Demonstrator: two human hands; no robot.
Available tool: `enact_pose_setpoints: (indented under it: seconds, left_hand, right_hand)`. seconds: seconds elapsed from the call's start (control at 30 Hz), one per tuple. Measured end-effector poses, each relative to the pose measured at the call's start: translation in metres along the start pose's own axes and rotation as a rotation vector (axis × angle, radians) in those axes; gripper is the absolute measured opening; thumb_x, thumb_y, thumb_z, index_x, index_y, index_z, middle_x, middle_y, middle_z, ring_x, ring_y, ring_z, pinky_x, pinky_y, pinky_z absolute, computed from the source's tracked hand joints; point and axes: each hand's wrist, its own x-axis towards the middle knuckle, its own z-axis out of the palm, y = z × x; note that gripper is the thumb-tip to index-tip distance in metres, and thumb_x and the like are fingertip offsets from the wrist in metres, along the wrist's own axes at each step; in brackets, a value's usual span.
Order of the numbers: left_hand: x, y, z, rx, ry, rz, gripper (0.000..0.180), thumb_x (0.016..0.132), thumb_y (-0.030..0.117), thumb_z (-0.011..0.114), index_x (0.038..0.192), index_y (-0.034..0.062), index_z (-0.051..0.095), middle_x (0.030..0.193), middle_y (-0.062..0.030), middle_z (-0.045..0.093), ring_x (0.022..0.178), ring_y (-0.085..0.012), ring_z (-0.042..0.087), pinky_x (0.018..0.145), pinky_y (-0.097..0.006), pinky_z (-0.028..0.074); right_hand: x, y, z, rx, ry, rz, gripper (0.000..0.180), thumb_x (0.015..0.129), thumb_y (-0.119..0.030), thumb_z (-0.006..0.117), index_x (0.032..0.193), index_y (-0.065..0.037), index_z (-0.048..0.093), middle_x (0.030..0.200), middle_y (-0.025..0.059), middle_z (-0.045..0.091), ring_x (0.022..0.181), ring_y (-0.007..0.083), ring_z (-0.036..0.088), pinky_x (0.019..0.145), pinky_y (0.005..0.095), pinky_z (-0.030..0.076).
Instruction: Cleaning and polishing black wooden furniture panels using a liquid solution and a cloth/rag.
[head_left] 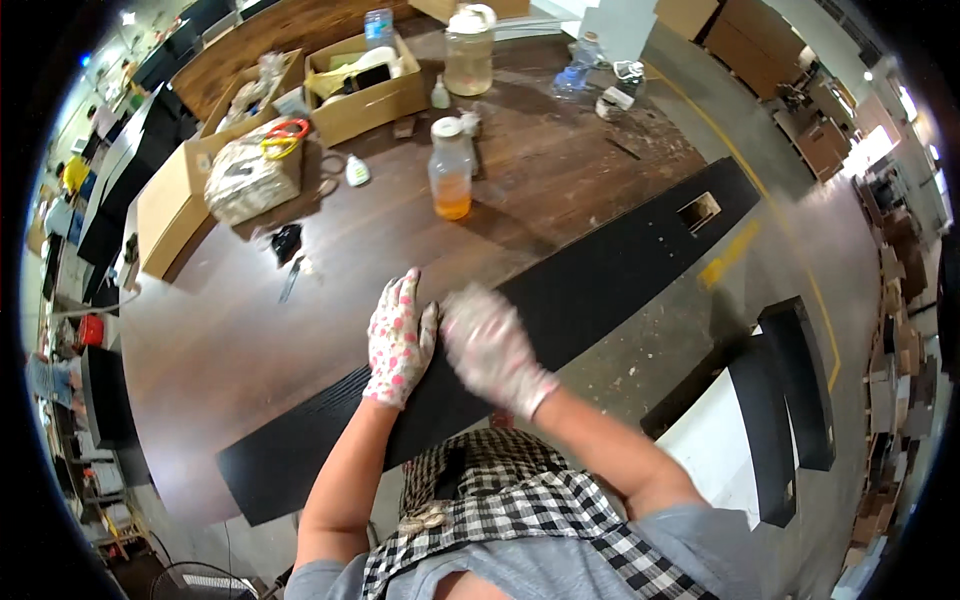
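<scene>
A long black board (pixel 590 290) lies slantwise across the near side of the brown table, with a rectangular cutout near its far right end. My left hand (pixel 400 335), in a white glove with pink dots, rests at the board's far edge. Its fingers are stretched out and the thumb stands apart; I see nothing in it. Just to its right, over the board's middle, is my right hand (pixel 490 345) in a similar glove. Motion smears its fingers, so whether it holds anything is unclear.
Beyond the board stand a bottle with orange liquid (pixel 452 190), a large clear jug (pixel 470 60) and a small white glue bottle (pixel 357 171). A cardboard box (pixel 375 108) and a wrapped bundle (pixel 250 180) sit at the back left. Curved black panels (pixel 765 420) stand at right.
</scene>
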Motion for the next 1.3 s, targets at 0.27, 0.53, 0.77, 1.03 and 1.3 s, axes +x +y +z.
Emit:
enact_pose_setpoints:
  seconds: [0.27,0.53,0.77,1.03,1.3]
  left_hand:
    - [0.01,0.02,0.009,-0.022,-0.16,-0.019,0.047,0.094,0.012,0.051,0.14,0.0067,0.042,0.117,-0.0191,0.063,0.109,-0.034,0.061,0.094,-0.041,0.046]
    - [0.003,0.003,0.001,-0.071,-0.15,-0.016,0.047,0.09,0.009,0.055,0.137,0.0051,0.046,0.11,-0.0181,0.066,0.103,-0.0343,0.062,0.091,-0.041,0.048]
    - [0.005,0.015,0.003,-0.109,-0.205,0.036,0.046,0.09,0.007,0.055,0.135,0.0053,0.048,0.11,-0.0169,0.066,0.101,-0.0341,0.063,0.09,-0.041,0.048]
    - [0.015,0.013,0.003,-0.3,-0.288,-0.208,0.048,0.09,0.008,0.057,0.136,0.0029,0.046,0.122,-0.0189,0.061,0.115,-0.0325,0.058,0.099,-0.039,0.044]
    - [0.093,0.11,0.097,-0.156,-0.317,0.215,0.051,0.089,0.014,0.061,0.135,0.0015,0.045,0.129,-0.0232,0.053,0.122,-0.0384,0.049,0.104,-0.044,0.039]
  right_hand:
    - [-0.069,0.299,-0.069,-0.553,0.378,0.319,0.018,0.087,-0.015,0.047,0.085,-0.008,0.064,0.093,0.011,0.063,0.095,0.0265,0.059,0.087,0.0371,0.047]
    - [-0.047,0.071,-0.019,0.047,0.158,0.042,0.025,0.082,-0.021,0.054,0.101,-0.012,0.068,0.118,0.0117,0.064,0.117,0.0277,0.055,0.113,0.0425,0.03]
    - [-0.138,0.305,-0.092,-0.575,0.234,0.614,0.024,0.09,-0.017,0.049,0.096,-0.004,0.068,0.107,0.0146,0.065,0.106,0.0321,0.058,0.097,0.0412,0.044]
    - [-0.093,0.126,-0.037,-0.078,0.095,0.287,0.032,0.087,-0.025,0.056,0.113,-0.01,0.065,0.13,0.0121,0.056,0.13,0.0317,0.044,0.111,0.0475,0.03]
    - [-0.106,0.226,-0.089,-0.031,0.106,0.447,0.027,0.084,-0.019,0.061,0.11,-0.01,0.063,0.129,0.011,0.054,0.129,0.0329,0.043,0.111,0.0494,0.028]
